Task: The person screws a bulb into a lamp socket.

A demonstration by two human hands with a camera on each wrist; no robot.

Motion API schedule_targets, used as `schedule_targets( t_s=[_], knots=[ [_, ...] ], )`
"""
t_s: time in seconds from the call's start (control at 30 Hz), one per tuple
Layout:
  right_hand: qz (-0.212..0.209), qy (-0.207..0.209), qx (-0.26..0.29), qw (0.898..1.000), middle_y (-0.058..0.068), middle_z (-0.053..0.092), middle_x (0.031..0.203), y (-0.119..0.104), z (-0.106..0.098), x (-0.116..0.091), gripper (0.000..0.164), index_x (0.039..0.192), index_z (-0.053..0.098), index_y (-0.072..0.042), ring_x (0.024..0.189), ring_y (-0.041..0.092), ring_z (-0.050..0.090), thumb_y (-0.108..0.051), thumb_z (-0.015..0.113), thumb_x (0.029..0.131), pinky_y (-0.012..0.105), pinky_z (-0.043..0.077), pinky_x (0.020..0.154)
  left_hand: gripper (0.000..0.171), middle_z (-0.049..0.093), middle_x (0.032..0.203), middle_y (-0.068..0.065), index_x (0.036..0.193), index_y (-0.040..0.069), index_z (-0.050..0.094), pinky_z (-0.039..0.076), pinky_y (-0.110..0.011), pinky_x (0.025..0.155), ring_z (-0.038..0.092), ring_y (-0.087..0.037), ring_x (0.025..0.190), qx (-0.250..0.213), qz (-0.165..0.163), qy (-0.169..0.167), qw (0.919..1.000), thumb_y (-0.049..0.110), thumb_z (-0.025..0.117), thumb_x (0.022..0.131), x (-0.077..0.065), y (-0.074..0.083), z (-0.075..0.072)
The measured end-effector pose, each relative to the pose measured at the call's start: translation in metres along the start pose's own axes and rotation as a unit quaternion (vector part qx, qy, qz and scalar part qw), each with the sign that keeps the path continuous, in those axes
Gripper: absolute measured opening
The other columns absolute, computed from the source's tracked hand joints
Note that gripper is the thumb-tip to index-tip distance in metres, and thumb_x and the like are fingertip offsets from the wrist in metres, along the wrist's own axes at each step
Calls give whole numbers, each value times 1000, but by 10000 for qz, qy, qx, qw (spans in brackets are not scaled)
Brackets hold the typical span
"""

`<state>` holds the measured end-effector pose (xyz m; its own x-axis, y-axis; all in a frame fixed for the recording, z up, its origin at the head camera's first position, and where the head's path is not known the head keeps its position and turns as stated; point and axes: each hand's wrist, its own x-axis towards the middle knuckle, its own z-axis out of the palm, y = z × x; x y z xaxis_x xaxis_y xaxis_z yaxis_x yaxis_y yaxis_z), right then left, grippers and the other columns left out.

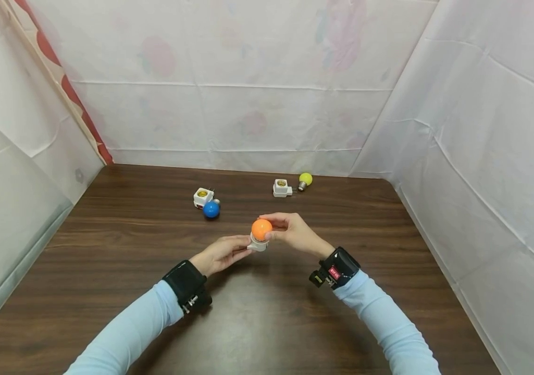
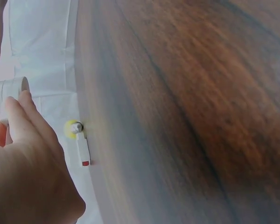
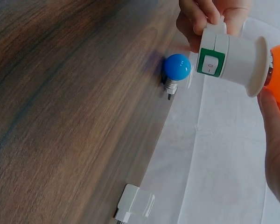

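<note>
Over the middle of the table, my left hand (image 1: 223, 253) grips a white lamp socket (image 1: 259, 245) by its side. A rocker switch (image 3: 210, 64) framed in green shows on the socket in the right wrist view. My right hand (image 1: 298, 234) pinches an orange light bulb (image 1: 261, 229) between thumb and fingers. The bulb's metal base sits in the socket's round mouth, with a sliver of metal visible at the rim. In the left wrist view, the left fingers (image 2: 25, 119) lie along the white socket (image 2: 14, 91), and the orange bulb is out of frame.
Farther back on the dark wooden table (image 1: 121, 219), a blue bulb (image 1: 211, 209) lies against a second white socket (image 1: 202, 197). To the right, a yellow-green bulb (image 1: 306, 179) lies beside a third socket (image 1: 282, 188). White cloth (image 1: 248, 120) hangs behind and along both sides.
</note>
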<state>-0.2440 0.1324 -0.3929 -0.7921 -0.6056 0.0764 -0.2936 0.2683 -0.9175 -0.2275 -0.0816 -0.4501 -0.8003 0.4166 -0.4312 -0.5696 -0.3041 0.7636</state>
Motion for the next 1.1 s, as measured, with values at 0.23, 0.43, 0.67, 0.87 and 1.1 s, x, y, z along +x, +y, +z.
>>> schedule_targets(
  t_s=[0.23, 0.43, 0.67, 0.87, 1.1],
  knots=[
    [31, 4, -95, 9999, 23, 59, 118, -25, 1, -6, 44, 124, 52, 6, 107, 28, 58, -3, 64, 83, 29, 55, 86, 45, 62, 99, -4, 134, -9, 37, 53, -19, 85, 63, -9, 86, 57, 57, 112, 9999, 4, 51, 92, 0, 0, 0],
    [152, 119, -60, 9998, 22, 59, 118, -28, 3, -5, 45, 125, 51, 7, 108, 29, 58, -2, 64, 83, 31, 54, 88, 45, 60, 108, -9, 133, -9, 39, 53, -19, 86, 62, -9, 87, 78, 139, 286, 9995, 4, 52, 92, 1, -1, 1],
    [210, 578, 221, 9979, 21, 60, 117, -23, 9, -4, 45, 124, 53, 5, 105, 26, 60, -3, 66, 81, 29, 55, 86, 46, 57, 112, -12, 134, -8, 38, 52, -18, 86, 62, -10, 87, -4, 208, 358, 9991, 5, 53, 92, 2, 0, 3],
    [243, 1130, 304, 9928, 22, 60, 116, -24, 19, -6, 45, 121, 55, 6, 104, 29, 61, -2, 68, 79, 26, 55, 84, 48, 54, 117, -13, 135, -7, 37, 52, -18, 88, 61, -11, 88, -129, 253, 444, 9986, 6, 53, 92, 3, 0, 4],
    [198, 1635, 324, 9858, 23, 60, 115, -27, 27, -9, 46, 120, 55, 7, 105, 31, 60, -4, 70, 78, 27, 54, 87, 48, 52, 121, -15, 136, -6, 37, 51, -19, 90, 61, -11, 90, -161, 180, 447, 9987, 7, 53, 92, 2, 1, 5]
  ],
)
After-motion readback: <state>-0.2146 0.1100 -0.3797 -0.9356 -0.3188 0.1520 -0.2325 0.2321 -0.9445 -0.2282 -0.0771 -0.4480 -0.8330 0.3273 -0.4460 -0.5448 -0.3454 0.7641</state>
